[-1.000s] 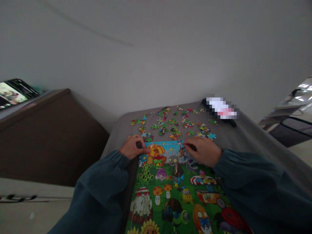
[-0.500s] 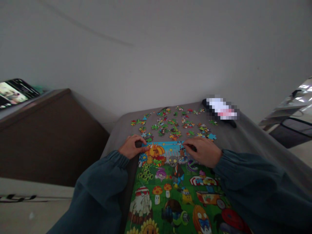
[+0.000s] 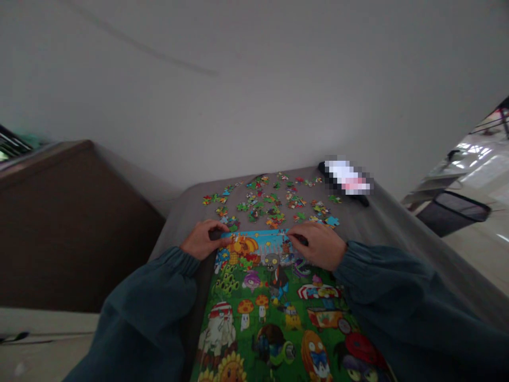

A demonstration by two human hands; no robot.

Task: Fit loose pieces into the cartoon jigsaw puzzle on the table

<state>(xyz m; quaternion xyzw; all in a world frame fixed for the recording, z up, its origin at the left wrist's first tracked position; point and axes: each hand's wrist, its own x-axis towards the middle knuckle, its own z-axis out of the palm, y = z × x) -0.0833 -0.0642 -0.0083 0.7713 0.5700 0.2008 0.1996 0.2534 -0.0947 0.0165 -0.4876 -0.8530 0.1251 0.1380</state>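
Observation:
A colourful picture sheet (image 3: pixel 254 313) of cartoon plants and zombies lies in front of me, its far edge a light blue strip. My left hand (image 3: pixel 204 240) is closed at the sheet's far left corner, thumb and forefinger pinching it. On the same far edge, right of the middle, my right hand (image 3: pixel 318 244) is closed too, with thumb and fingertips pinched at the border. Beyond the sheet lie many loose jigsaw pieces (image 3: pixel 272 199), the closest of them just past the edge. A light blue piece (image 3: pixel 332 222) rests beyond my right hand.
A grey cloth (image 3: pixel 178 212) covers the surface under everything. At its back right lies a dark device with a bright, blurred-out screen (image 3: pixel 345 176). A brown cabinet (image 3: pixel 71 223) stands at left, with a phone (image 3: pixel 11 143) partly visible on top. The wall (image 3: pixel 254 106) rises behind.
The view has turned slightly to the right, so everything appears shifted left. Both hands keep their places on the sheet's far edge.

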